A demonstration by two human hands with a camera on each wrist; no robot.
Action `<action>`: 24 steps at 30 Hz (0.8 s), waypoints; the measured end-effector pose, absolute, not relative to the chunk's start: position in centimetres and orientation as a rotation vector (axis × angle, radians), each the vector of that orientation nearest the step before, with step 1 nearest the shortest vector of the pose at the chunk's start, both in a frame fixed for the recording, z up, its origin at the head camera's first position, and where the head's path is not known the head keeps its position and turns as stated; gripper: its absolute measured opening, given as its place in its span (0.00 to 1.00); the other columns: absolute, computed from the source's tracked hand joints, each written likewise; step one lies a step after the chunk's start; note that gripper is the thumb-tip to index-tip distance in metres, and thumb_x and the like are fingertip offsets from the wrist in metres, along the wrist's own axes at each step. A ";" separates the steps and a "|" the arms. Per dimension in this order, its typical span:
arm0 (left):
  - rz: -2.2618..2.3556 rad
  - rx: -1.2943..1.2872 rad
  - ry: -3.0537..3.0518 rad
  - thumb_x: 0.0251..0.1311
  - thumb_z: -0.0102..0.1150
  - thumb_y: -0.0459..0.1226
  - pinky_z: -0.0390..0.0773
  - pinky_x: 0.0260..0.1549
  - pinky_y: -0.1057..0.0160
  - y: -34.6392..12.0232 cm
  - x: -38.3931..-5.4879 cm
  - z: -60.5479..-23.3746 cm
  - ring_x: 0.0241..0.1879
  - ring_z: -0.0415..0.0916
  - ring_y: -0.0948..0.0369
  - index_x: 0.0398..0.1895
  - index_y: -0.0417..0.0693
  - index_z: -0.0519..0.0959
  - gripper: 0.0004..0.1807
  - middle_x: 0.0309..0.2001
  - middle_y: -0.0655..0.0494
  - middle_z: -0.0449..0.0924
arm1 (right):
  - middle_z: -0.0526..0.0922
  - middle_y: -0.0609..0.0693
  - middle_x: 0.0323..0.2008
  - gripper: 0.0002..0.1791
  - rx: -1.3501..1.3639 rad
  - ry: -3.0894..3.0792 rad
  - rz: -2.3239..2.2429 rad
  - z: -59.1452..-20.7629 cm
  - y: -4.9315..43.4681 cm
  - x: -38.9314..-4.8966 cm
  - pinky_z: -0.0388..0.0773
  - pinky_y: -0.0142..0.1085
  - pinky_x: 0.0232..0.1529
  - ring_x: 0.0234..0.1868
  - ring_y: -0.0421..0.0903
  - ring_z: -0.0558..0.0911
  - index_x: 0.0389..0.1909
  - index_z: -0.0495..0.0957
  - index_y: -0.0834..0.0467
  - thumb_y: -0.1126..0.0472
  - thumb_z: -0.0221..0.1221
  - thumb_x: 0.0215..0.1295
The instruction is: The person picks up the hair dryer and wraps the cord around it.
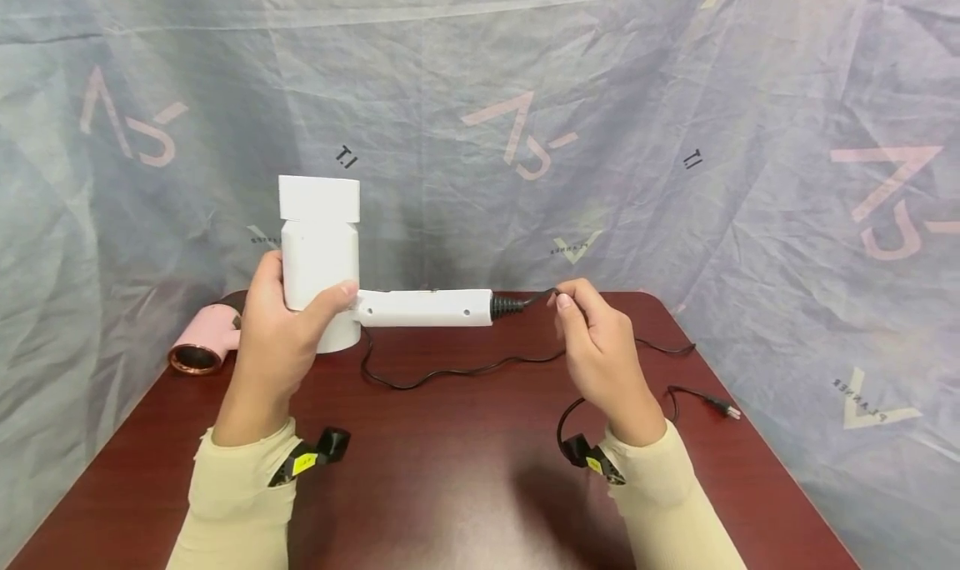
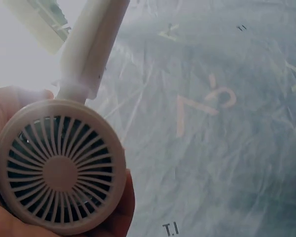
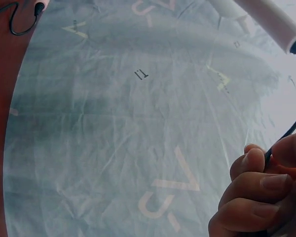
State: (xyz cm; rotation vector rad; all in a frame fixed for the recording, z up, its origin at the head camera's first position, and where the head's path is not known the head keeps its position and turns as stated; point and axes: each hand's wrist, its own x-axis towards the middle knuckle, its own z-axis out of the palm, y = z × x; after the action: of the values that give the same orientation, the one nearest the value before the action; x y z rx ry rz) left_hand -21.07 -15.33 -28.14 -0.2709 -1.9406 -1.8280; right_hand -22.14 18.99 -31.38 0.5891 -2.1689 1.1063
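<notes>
A white hair dryer (image 1: 321, 257) is held up above the table, its nozzle pointing up and its handle (image 1: 427, 308) lying level to the right. My left hand (image 1: 279, 337) grips the dryer's barrel, thumb across the front near the handle joint. In the left wrist view the round rear grille (image 2: 60, 168) faces the camera, with fingers around its rim. My right hand (image 1: 600, 345) pinches the black power cord (image 3: 286, 133) between thumb and fingers, a short way past the ribbed sleeve (image 1: 507, 305) at the handle's end.
A pink hair dryer (image 1: 206, 337) lies at the table's left edge. A black cord (image 1: 450, 373) runs across the dark red table (image 1: 435, 470). Near the right edge lies a plug (image 1: 723, 407). A grey printed cloth (image 1: 420, 95) hangs behind and at both sides.
</notes>
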 end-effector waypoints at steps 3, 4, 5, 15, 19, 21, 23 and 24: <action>-1.847 -0.273 -1.881 0.60 0.70 0.36 0.85 0.37 0.67 -14.9 -20.8 -28.4 0.45 0.79 0.54 0.60 0.47 0.70 0.26 0.50 0.50 0.76 | 0.74 0.44 0.24 0.12 0.583 -2.176 1.105 -31.5 18.8 -22.2 0.65 0.35 0.20 0.17 0.41 0.65 0.45 0.77 0.45 0.51 0.44 0.84; -1.855 -0.277 -1.855 0.60 0.70 0.35 0.85 0.37 0.66 -14.8 -20.8 -28.5 0.45 0.79 0.53 0.60 0.47 0.71 0.26 0.50 0.50 0.77 | 0.75 0.44 0.24 0.13 0.578 -2.176 1.101 -31.6 18.8 -22.2 0.65 0.35 0.20 0.17 0.41 0.65 0.44 0.77 0.45 0.50 0.44 0.84; -1.868 -0.281 -1.825 0.60 0.69 0.35 0.84 0.38 0.66 -14.7 -20.9 -28.5 0.45 0.79 0.53 0.60 0.46 0.72 0.26 0.50 0.49 0.77 | 0.75 0.44 0.24 0.13 0.573 -2.176 1.098 -31.6 18.8 -22.3 0.65 0.35 0.20 0.17 0.41 0.66 0.44 0.78 0.45 0.50 0.44 0.84; -1.986 -0.370 -1.334 0.57 0.67 0.25 0.84 0.40 0.63 -14.9 -22.0 -28.5 0.45 0.77 0.52 0.60 0.40 0.73 0.26 0.49 0.44 0.77 | 0.74 0.42 0.23 0.14 0.584 -2.217 1.095 -32.4 18.3 -23.0 0.68 0.35 0.21 0.18 0.41 0.69 0.42 0.78 0.46 0.50 0.44 0.84; -2.004 -0.389 -1.181 0.56 0.66 0.23 0.84 0.42 0.61 -15.3 -22.3 -28.3 0.46 0.75 0.51 0.60 0.38 0.72 0.27 0.50 0.42 0.76 | 0.74 0.43 0.23 0.14 0.597 -2.257 1.091 -32.7 17.9 -23.1 0.69 0.35 0.22 0.19 0.40 0.70 0.42 0.77 0.45 0.49 0.44 0.84; -2.001 -0.385 -1.153 0.56 0.66 0.23 0.83 0.44 0.61 -15.4 -22.4 -28.3 0.47 0.75 0.50 0.61 0.38 0.72 0.28 0.51 0.41 0.75 | 0.74 0.43 0.23 0.13 0.598 -2.274 1.100 -32.9 17.7 -23.2 0.70 0.35 0.22 0.21 0.40 0.71 0.41 0.77 0.45 0.49 0.45 0.84; -2.000 -0.380 -1.133 0.56 0.66 0.22 0.83 0.45 0.60 -15.4 -22.4 -28.3 0.47 0.75 0.49 0.61 0.38 0.71 0.28 0.51 0.41 0.75 | 0.74 0.41 0.24 0.13 0.597 -2.288 1.111 -33.1 17.5 -23.2 0.71 0.35 0.23 0.22 0.40 0.73 0.41 0.76 0.45 0.48 0.45 0.83; -2.005 -0.374 -1.124 0.56 0.65 0.22 0.83 0.45 0.60 -15.4 -22.4 -28.2 0.47 0.75 0.49 0.61 0.38 0.71 0.28 0.51 0.41 0.75 | 0.74 0.41 0.25 0.13 0.588 -2.296 1.113 -33.2 17.4 -23.3 0.72 0.35 0.24 0.23 0.40 0.73 0.41 0.76 0.44 0.47 0.46 0.83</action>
State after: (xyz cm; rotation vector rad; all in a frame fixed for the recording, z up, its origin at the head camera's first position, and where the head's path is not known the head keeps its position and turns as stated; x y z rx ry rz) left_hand -22.44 -15.44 -28.23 -0.3738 -1.1240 -2.0048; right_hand -23.28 17.39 -33.19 0.5877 -2.2962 1.1126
